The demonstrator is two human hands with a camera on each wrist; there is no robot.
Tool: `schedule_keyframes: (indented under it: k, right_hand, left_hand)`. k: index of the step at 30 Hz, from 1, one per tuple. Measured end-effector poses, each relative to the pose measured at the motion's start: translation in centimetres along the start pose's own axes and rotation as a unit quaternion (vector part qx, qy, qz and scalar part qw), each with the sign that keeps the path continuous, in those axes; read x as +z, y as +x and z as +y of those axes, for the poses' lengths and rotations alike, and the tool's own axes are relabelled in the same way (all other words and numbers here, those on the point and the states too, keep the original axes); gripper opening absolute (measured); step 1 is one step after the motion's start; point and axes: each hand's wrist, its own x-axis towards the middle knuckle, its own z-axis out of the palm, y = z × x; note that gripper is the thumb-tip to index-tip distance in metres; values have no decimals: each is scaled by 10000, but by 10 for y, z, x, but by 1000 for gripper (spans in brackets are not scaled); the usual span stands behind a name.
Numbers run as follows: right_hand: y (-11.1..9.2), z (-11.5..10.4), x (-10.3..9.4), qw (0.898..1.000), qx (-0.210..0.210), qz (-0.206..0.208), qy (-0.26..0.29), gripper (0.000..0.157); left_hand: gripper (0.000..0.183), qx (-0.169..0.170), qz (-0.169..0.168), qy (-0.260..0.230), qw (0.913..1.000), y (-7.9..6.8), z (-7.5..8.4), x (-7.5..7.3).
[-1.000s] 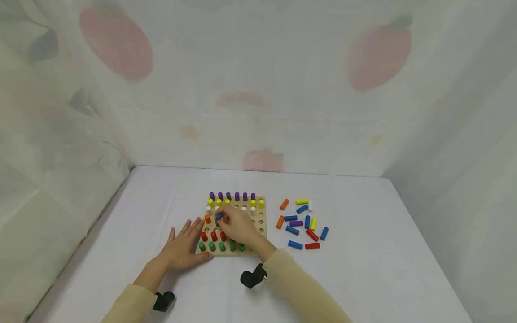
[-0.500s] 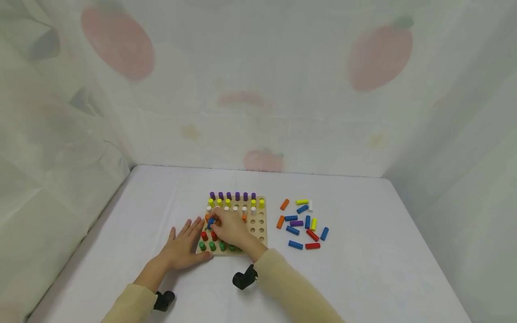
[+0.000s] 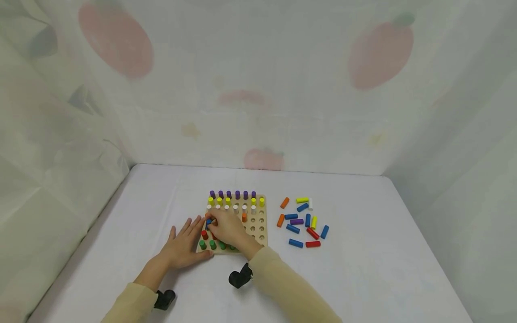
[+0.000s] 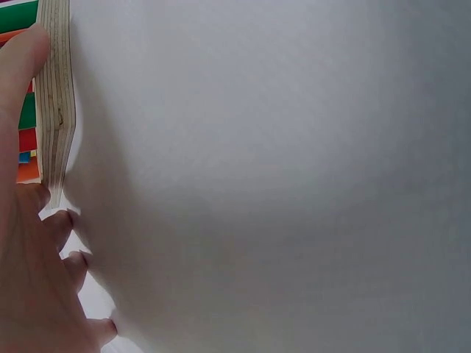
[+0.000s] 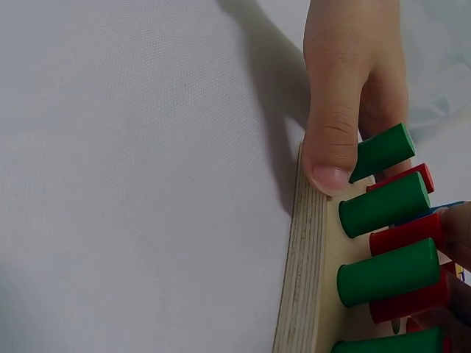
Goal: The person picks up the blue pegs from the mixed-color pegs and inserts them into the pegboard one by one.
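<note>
Pale cloth walls (image 3: 315,130) printed with faded strawberries rose round us on three sides, and below them we had a table (image 3: 375,264) under a white cover. Straight to the action: our right hand (image 3: 230,228) was over the left part of a wooden pegboard (image 3: 257,224), thumb and fingers pinching a blue peg (image 3: 208,223)! That peg stood near the board's left edge, between the orange and the red rows; whether its foot was inside a hole, we could not tell. On the other flank, our left hand (image 3: 179,249) had its fingers stretched and spread, grasping nothing, an outer fingertip at the board's left edge and the thumb pressing the near left corner, right beside the green pegs (image 3: 212,244).

What a line-up we had on that board! Purple pegs (image 3: 237,194) along the far row, then yellow pegs (image 3: 220,202) with a gap among them, then white pegs (image 3: 235,209). An orange peg (image 3: 244,217) showed just past our right knuckles, and a red peg (image 3: 204,234) stood just nearer to us than the blue one.

Off to the right, well apart from our hands, we had loose pegs (image 3: 296,221) lying scattered on the cover: blue, red, orange, yellow, one purple, one white. Beige sleeves (image 3: 291,287) covered both our forearms, a black wrist camera (image 3: 240,276) at each cuff.
</note>
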Motion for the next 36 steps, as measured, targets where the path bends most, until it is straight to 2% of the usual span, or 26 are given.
schedule_keyframes:
  k: [19,30,36]
  right_hand:
    - [5,-6,-2,9990,49,-78,-431,17]
    - [3,-10,-4,9970,35,-264,-722,18]
    - [4,-9,-4,9972,0,-253,-707,20]
  left_hand:
    - [105,67,-37,-4,10000,0,1,-3]
    - [105,16,-67,-45,10000,-1,0,-2]
    - [105,49,-42,-51,10000,0,1,-2]
